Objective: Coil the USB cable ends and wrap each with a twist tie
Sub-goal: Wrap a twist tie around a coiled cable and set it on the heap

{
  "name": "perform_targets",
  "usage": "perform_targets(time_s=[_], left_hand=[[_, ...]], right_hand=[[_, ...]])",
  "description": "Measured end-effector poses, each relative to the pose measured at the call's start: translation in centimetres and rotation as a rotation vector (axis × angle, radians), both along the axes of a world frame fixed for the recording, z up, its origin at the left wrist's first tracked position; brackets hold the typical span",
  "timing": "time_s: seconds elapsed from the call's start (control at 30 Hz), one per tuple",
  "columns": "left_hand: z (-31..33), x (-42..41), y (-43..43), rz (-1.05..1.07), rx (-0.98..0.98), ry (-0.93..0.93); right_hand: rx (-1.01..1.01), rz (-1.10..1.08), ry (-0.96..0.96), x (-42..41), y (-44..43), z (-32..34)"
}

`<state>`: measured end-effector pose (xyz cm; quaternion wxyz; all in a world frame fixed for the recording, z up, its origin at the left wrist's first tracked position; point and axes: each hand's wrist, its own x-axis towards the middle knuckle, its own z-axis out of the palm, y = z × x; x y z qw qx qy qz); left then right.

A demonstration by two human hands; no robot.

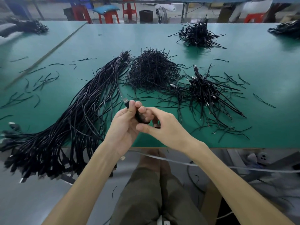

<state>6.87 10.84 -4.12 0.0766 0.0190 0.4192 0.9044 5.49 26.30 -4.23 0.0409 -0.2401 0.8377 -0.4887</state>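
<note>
**Holding a folded cable end over the counter's near edge**

Both hands meet just above the near edge of the green counter. The left hand grips a black USB cable, thumb and fingers curled around a short folded length of it, and the silver-tipped plug sticks out past the fingertips, pointing away from the person. The right hand comes in from the other side, its fingers curled against the same folded part and touching the left hand's fingers, its thumb stretched out below. From the plug the cable's free run rises toward the far end of a thick bundle of uncoiled cables, which lies diagonally on the left of the counter with its plug ends hanging over the near edge. Beyond the hands sits a heap of black twist ties. Just to its right is a pile of tied cables, and a second such pile lies farther back. Loose ties are scattered on the left side. Red stools stand behind the counter.
</note>
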Motion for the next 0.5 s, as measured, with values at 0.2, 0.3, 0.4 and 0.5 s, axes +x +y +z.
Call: perform_targets(time_s=[0.2,0.3,0.4,0.5], left_hand=[[0.0,0.2,-0.2,-0.016,-0.073,0.028],[0.3,0.0,-0.9,0.005,-0.283,0.066],[0.7,-0.1,-2.0,0.060,-0.681,0.111],[1.4,-0.2,-2.7,0.028,-0.790,0.073]], right_hand=[[-0.004,-0.062,0.067,-0.1,0.2,-0.5],[0.042,-0.073,0.149,-0.3,0.5,-0.1],[0.171,-0.064,0.169,-0.5,1.0,0.4],[0.359,-0.020,0.216,-0.3,1.0,0.7]])
